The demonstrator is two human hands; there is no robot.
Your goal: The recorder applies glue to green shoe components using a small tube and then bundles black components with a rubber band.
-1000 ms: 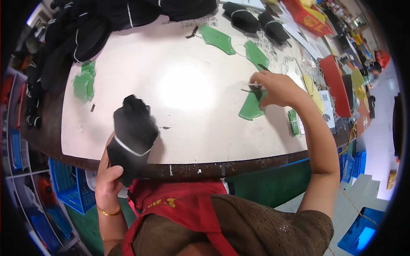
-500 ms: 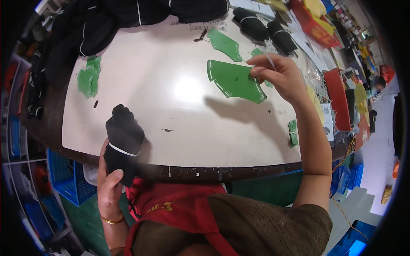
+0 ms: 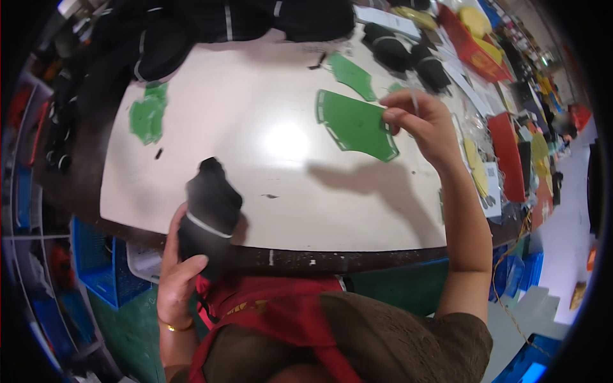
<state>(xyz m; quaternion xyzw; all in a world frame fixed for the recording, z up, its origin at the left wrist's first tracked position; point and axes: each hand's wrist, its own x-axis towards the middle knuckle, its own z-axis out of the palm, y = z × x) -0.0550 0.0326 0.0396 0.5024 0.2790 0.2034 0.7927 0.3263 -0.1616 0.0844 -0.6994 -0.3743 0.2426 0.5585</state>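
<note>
My left hand [image 3: 182,281] is wrapped round a bundle of black cloth pieces [image 3: 216,188] tied with a white band [image 3: 209,225], held at the table's near edge. Its thumb presses on the near end of the bundle. My right hand [image 3: 421,124] pinches the right corner of a green plastic template [image 3: 357,124] with slots along its edges. The template hangs above the table and casts a shadow. A thin whitish strip [image 3: 415,101] shows at the right fingers; whether they grip it I cannot tell. Behind lies another green template [image 3: 352,75].
More green templates [image 3: 148,116] lie at the table's left. Black banded bundles [image 3: 249,19] line the far edge, with smaller ones [image 3: 389,51] at the far right. A red box [image 3: 507,156] and papers crowd the right side. A blue crate [image 3: 105,268] stands below left.
The view has shifted a little. The black bundle has moved slightly to the right with my left hand. My right hand still pinches the green template, which has barely moved.
</note>
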